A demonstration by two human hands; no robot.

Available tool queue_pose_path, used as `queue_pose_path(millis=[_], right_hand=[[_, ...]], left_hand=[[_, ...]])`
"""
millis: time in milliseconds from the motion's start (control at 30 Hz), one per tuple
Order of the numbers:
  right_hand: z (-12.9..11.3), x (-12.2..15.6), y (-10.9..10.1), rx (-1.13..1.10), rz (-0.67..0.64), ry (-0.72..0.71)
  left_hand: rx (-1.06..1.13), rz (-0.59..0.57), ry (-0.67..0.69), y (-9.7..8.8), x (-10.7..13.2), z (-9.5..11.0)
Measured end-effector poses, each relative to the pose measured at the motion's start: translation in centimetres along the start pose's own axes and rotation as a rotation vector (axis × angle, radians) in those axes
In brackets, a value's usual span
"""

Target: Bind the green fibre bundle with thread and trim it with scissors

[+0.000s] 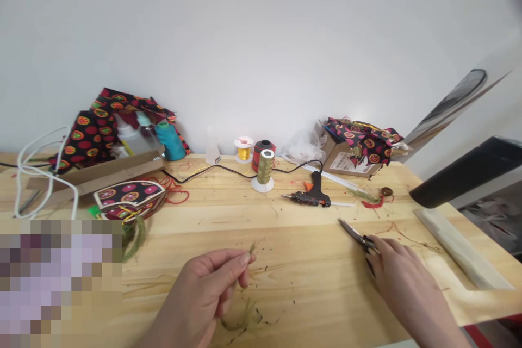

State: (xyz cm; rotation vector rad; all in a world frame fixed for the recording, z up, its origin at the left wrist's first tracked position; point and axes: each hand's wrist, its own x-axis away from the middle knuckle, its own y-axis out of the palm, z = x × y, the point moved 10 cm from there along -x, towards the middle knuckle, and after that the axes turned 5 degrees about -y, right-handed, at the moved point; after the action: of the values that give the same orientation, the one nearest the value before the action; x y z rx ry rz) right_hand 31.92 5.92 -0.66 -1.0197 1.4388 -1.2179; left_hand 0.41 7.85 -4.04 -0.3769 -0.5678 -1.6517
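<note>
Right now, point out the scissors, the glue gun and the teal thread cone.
Scissors (354, 234): head view, on the blades.
Glue gun (312, 197): head view, on the black body.
Teal thread cone (170, 142): head view, on the wound thread.

A glue gun lies on the table, right of the spools and behind the scissors.

The thread tuft is perhaps olive green, the scissors dark, the fabric black with red-and-orange rounds.

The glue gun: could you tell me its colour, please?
Black glue gun, orange trigger; best seen in the head view.
</note>
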Motion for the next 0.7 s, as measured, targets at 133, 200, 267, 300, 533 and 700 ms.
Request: queue_pose_path(millis=[133,200,267,300,533,700], right_hand=[[3.1,1.3,1.9,0.104,-0.082,0.008],[3.4,1.5,2.2,0.112,-0.096,0.011],[3.4,1.5,2.0,0.099,-0.112,0.031],[3.4,1.5,1.8,0.071,-0.122,0.053],[-6.6,4.0,1.3,-0.948,-0.488,-0.075],[-14.0,7.4,2.8,-1.268,-0.852,-0.172]], left_hand=[[0.04,0.023,-0.027,-0.5,-0.3,-0.5],[0.066,0.032,-0.032,-0.7,-0.3,-0.6],[0.095,0.04,-0.039,-0.9,-0.4,-0.7],[0.109,0.042,-0.047,-1.0,-0.4,-0.7],[0.197,0.056,-0.038,-1.6,-0.7,-0.4],[0.16,0.062,-0.026,-1.6,-0.6,-0.1]])
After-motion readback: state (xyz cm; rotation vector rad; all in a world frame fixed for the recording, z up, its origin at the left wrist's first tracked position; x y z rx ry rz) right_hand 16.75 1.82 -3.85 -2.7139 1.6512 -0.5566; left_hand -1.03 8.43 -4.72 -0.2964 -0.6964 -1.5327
